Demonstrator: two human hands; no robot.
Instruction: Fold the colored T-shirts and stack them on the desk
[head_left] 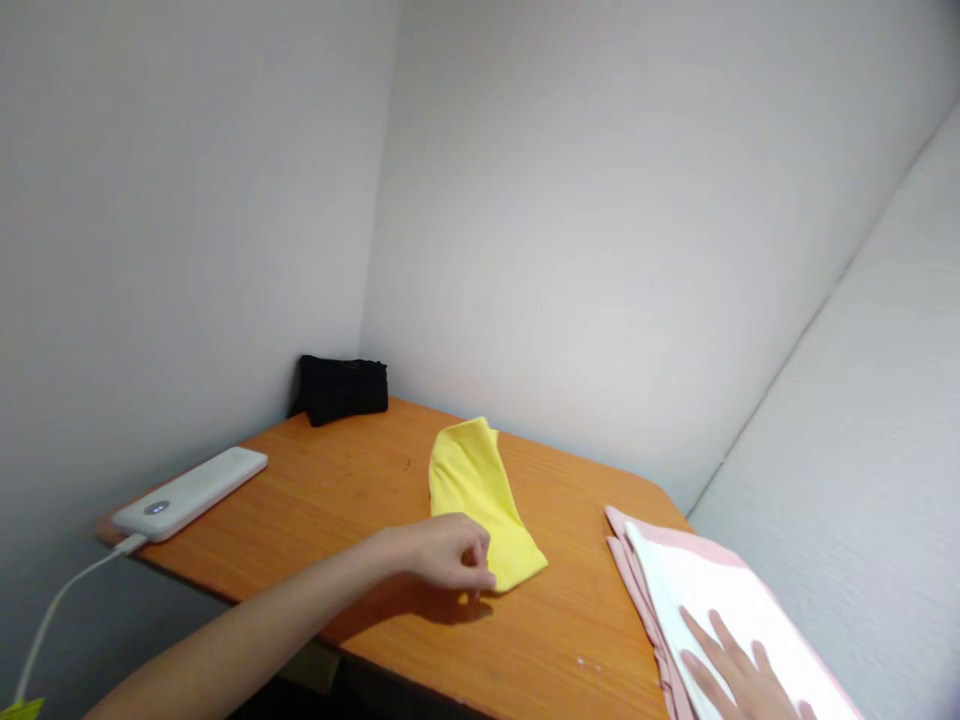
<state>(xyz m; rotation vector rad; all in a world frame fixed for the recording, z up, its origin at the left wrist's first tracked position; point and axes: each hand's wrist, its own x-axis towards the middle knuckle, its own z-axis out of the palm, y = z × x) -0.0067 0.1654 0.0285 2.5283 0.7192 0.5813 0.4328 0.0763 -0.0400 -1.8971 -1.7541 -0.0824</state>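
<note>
My left hand [448, 554] is curled at the lower left edge of a yellow folded cloth [477, 495], its fingertips against the fabric. I cannot tell whether they pinch it. The cloth lies in a narrow, bent strip in the middle of an orange wood-grain table [390, 480]. At the right edge of the table, my right hand [739, 672] rests flat with spread fingers on a folded white and pink cloth [705, 590]. Part of that cloth hangs past the view's lower edge.
A white power bank [189, 492] with a white cable [67, 600] lies at the table's left edge, and the cable drops over the side. A black folded cloth [339, 390] stands in the far corner. White walls [600, 220] border the table's far sides.
</note>
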